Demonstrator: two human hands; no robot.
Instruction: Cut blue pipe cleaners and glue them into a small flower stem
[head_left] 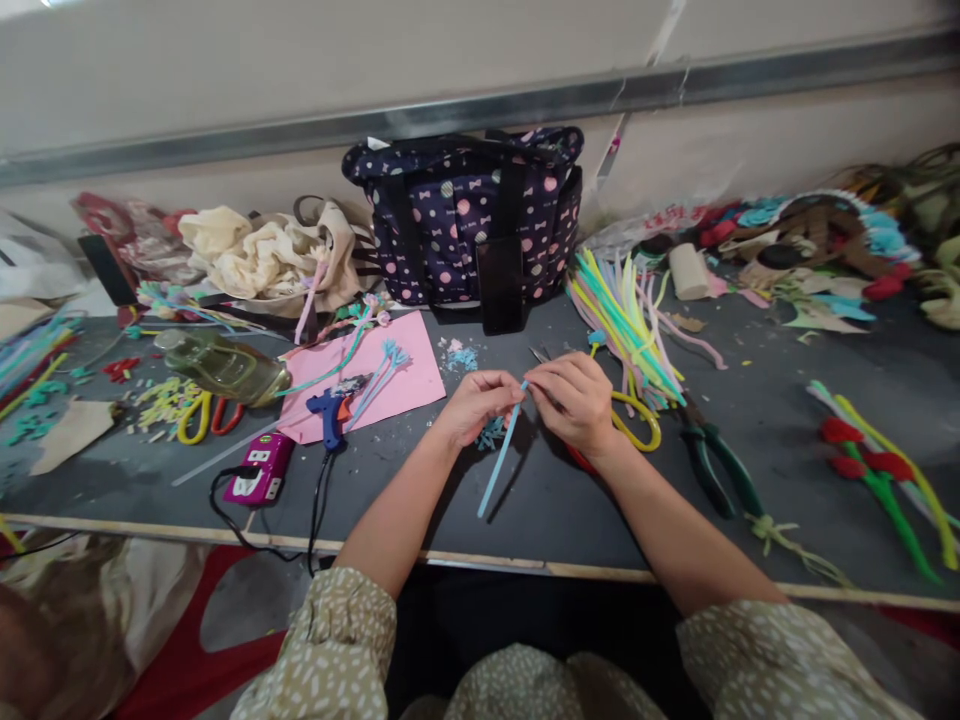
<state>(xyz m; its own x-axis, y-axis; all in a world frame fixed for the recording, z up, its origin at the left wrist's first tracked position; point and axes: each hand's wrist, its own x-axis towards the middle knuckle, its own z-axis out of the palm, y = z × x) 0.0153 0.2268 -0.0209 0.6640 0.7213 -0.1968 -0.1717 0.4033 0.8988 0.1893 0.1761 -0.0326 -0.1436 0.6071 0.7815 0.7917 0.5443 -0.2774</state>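
My left hand and my right hand meet over the dark table, both pinched on the top end of a light blue pipe cleaner. The stem slants down and left toward me. A small blue fuzzy piece lies under my left hand. Yellow-handled scissors rest just right of my right hand, and a bundle of coloured pipe cleaners lies beyond it.
A polka-dot bag stands at the back with a phone leaning on it. A pink sheet, a blue glue gun, a bottle and a pink power strip lie left. Green pliers and red-green stems lie right.
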